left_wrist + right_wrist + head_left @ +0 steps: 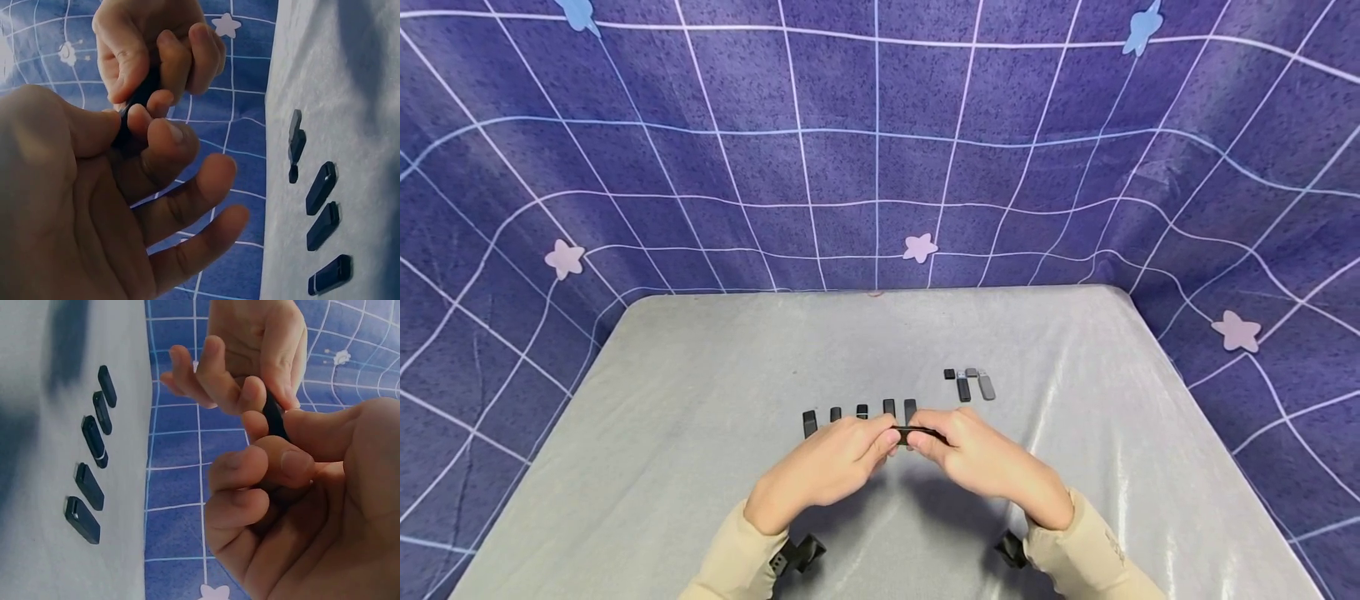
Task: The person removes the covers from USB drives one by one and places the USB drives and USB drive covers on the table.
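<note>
A black USB stick (904,435) is held level above the table, with both hands on it. My left hand (835,462) pinches its left end between thumb and index finger; the other fingers are spread loosely in the left wrist view. From the right side, my right hand (992,458) grips the other end, its remaining fingers curled in the right wrist view. Fingers cover most of the stick (274,419). Just beyond the hands lies a row of several dark USB sticks (94,440), partly hidden by the hands in the head view.
Farther back on the right lie a black USB stick (963,387) and a grey USB stick (987,386) with bare plugs, a black cap (949,374) and a grey cap (972,372) near them. Blue gridded curtain (880,167) surrounds the pale cloth-covered table (700,367).
</note>
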{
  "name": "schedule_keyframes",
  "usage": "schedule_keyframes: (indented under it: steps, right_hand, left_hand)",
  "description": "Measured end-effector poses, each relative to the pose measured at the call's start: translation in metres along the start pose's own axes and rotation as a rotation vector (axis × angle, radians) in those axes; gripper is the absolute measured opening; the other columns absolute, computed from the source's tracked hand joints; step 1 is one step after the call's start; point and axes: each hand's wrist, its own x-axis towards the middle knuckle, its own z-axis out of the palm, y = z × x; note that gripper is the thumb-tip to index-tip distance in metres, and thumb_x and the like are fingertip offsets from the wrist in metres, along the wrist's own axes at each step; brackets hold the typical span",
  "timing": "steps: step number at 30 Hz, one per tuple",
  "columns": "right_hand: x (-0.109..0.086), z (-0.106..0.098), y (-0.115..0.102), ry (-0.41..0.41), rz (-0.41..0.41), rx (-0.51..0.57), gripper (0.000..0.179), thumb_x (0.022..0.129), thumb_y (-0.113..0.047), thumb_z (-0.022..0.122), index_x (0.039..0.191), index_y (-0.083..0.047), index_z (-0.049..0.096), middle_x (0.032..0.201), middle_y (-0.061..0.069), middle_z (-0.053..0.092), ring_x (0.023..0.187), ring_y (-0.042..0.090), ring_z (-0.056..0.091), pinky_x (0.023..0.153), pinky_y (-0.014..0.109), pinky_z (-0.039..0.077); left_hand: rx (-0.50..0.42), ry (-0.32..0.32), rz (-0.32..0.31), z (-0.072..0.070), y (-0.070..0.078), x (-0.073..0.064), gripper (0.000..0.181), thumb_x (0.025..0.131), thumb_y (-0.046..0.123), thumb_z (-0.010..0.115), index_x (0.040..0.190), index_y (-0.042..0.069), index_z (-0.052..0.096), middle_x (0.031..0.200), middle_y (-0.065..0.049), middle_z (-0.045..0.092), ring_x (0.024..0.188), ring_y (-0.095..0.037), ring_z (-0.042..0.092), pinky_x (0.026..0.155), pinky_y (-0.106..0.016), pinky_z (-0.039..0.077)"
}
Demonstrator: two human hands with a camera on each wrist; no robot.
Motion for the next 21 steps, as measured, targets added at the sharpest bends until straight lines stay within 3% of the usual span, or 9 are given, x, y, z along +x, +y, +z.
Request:
schedule_keyframes:
  steps: [7,15,21]
  right_hand:
    - [-0.0020,-0.0044,0.0005,-0.015,-0.018,0.049,0.018,0.106,-0.022,0.055,0.097,-0.017,0.070,0.080,-0.006,0.063,0.069,0.000,0.050,0.067,0.023,0.049]
    - [-0.0033,-0.0068,0.0029,-0.017,-0.041,0.050,0.018,0.106,-0.020,0.056,0.096,-0.017,0.070,0.076,-0.012,0.059,0.066,-0.001,0.048,0.065,0.022,0.049]
    - [-0.0030,-0.0068,0.0040,-0.020,-0.053,0.055,0.020,0.106,-0.021,0.055,0.095,-0.016,0.070,0.073,-0.009,0.057,0.064,-0.002,0.046,0.062,0.021,0.047]
  left_hand:
    - [0.021,-0.013,0.004,-0.0037,0.0005,-0.0007,0.036,0.113,0.037,0.036,0.082,0.026,0.048,0.065,0.018,0.042,0.055,0.004,0.036,0.052,-0.018,0.034]
    - [0.040,-0.026,-0.017,-0.0058,0.0035,-0.0018,0.036,0.113,0.039,0.035,0.081,0.028,0.047,0.066,0.019,0.040,0.055,0.003,0.034,0.052,-0.019,0.032]
    - [0.042,-0.007,-0.037,-0.0055,0.0037,-0.0040,0.038,0.113,0.041,0.034,0.079,0.028,0.046,0.065,0.019,0.038,0.054,0.003,0.033,0.051,-0.019,0.031]
